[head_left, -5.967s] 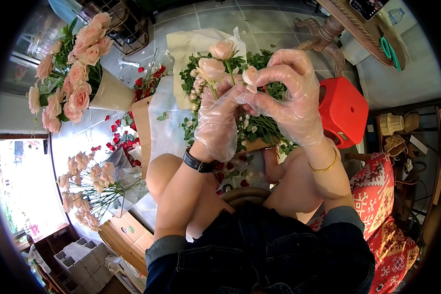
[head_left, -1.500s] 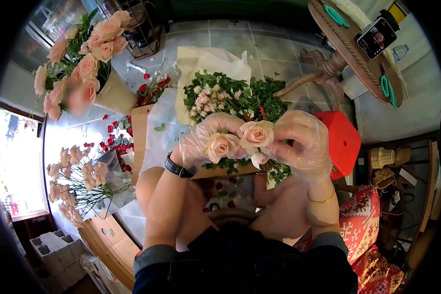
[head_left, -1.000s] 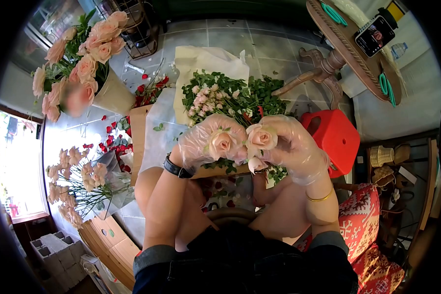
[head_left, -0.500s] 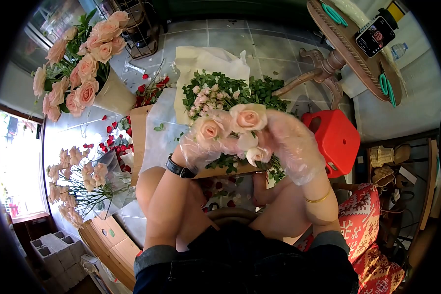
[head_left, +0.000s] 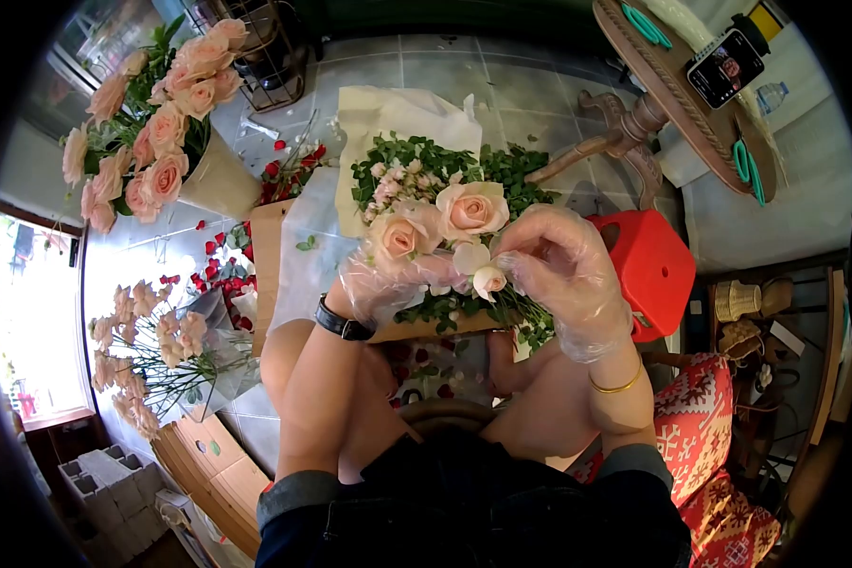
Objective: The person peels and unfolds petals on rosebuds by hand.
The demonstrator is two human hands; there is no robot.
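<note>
No words, brands or numbers are showing legibly. The black rectangular smartphone [head_left: 726, 70] on the carved brown wooden table [head_left: 670, 68] is displaying print too small to read; the red plastic stool [head_left: 655, 265] is carrying an unreadable side marking [head_left: 642, 320].

Apparently a florist's workroom: bucketed roses [head_left: 165, 177], scissors [head_left: 746, 168], petal-strewn tiled floor [head_left: 360, 64].

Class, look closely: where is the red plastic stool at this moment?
In the head view, the red plastic stool is right of centre, just beyond the gloved right hand and above the red patterned fabric.
</note>
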